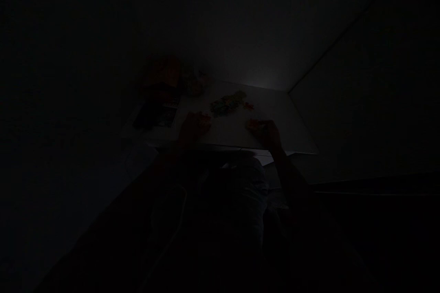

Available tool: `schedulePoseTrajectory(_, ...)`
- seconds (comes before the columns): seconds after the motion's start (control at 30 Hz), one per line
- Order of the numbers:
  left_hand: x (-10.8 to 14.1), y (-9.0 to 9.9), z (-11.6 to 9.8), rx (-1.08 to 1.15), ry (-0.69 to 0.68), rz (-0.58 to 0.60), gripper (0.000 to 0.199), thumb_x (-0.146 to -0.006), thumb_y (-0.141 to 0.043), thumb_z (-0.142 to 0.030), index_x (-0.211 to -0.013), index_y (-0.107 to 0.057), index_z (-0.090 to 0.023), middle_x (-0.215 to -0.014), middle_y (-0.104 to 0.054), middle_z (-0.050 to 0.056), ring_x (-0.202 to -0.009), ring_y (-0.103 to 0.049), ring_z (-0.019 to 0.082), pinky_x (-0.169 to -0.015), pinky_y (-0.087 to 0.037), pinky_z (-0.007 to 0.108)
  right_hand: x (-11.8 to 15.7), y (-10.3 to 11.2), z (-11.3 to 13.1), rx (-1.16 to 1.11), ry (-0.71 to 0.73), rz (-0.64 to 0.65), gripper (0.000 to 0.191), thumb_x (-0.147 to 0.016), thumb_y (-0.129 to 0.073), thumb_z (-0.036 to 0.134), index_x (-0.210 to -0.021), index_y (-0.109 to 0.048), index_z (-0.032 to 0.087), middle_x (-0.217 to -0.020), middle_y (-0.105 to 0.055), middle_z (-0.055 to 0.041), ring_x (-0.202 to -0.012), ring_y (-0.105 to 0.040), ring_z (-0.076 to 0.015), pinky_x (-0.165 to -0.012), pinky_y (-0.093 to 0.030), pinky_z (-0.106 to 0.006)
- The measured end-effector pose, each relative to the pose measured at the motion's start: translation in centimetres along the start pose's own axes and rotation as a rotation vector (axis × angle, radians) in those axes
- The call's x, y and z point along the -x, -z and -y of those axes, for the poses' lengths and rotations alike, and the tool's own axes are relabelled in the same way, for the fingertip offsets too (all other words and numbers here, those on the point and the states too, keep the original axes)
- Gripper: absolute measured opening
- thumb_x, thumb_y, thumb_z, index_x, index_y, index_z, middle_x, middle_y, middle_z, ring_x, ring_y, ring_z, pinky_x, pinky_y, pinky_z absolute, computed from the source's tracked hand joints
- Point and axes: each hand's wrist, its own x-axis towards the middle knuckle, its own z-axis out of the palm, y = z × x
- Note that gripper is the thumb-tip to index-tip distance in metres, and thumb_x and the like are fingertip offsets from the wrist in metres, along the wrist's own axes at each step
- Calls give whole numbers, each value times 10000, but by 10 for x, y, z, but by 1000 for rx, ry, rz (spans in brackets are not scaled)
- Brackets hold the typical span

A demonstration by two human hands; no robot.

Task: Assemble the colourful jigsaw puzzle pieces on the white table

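- The scene is very dark; treat all detail below as low confidence.
- Your left hand (194,128) lies at the near edge of the pale board (275,121), on the left side. Its fingers point toward the pieces but do not reach them. You cannot tell from this view whether they are released or grasping anything.
- Your right hand (264,132) lies on the board, to the right of the pieces and well apart from your left hand. Its fingers look curled downward, and you cannot tell whether they are clenched or pinching something.
- The cluster of green and red pieces (227,104) lies on the board, between your hands and farther from you than either one. It is not touching either hand.
- A small red piece (248,106) lies just beside the right end of the cluster.
- Beyond the left edge of the board are an orange object (164,72) and a dark printed item (156,112). Their exact type is too dim to tell.
- Your jeans-clad leg (237,187) shows below the board.
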Motion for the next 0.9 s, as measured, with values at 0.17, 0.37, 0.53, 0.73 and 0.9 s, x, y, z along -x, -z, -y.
schedulePoseTrajectory(0.17, 5, -3, -4, 14, 0, 16, 651, -922, -1100, -441, -1479, -814, -265, -1462, -791, 173, -1361, -807, 425, -1174, -695, 561, 2, -1, -3, -4, -27, 9, 695, -970, -777, 852, -1414, -777, 317, -1517, -850, -297, -1205, -796, -439, -1063, -674, -647)
schedulePoseTrajectory(0.37, 6, 2, -14, -31, -13, 58, 676, -918, -1051, -367, -1530, -787, -254, -1582, -762, 194, -1468, -762, 445, -1272, -652, 591, 3, 3, 3, 65, 43, 24, 675, -1037, -809, 711, -1521, -781, 241, -1582, -831, -261, -1260, -805, -395, -1107, -684, -582)
schedulePoseTrajectory(0.53, 3, 6, -11, 107, -17, -3, 622, -1069, -839, -297, -1680, -730, -241, -1629, -766, 200, -1524, -755, 386, -1329, -640, 555, 5, 6, -2, 103, 226, 52, 513, -1102, -715, 614, -1556, -808, 394, -1668, -803, -206, -1392, -789, -437, -1213, -676, -654)
schedulePoseTrajectory(0.73, -1, 10, -14, 156, 58, -15, 419, -1181, -728, -333, -1575, -791, -208, -1468, -849, 185, -1355, -832, 330, -1205, -702, 488, 2, -1, -5, 78, 245, -6, 405, -1095, -767, 522, -1435, -865, 323, -1571, -862, -216, -1429, -790, -445, -1242, -678, -673)
schedulePoseTrajectory(0.9, -4, 15, -11, 275, 136, 52, 445, -1111, -862, -333, -1539, -788, -234, -1475, -879, 157, -1286, -865, 315, -1091, -742, 459, 2, -6, -11, 71, 264, -50, 470, -1081, -822, 486, -1462, -873, 214, -1526, -863, -268, -1305, -815, -426, -1181, -682, -630)
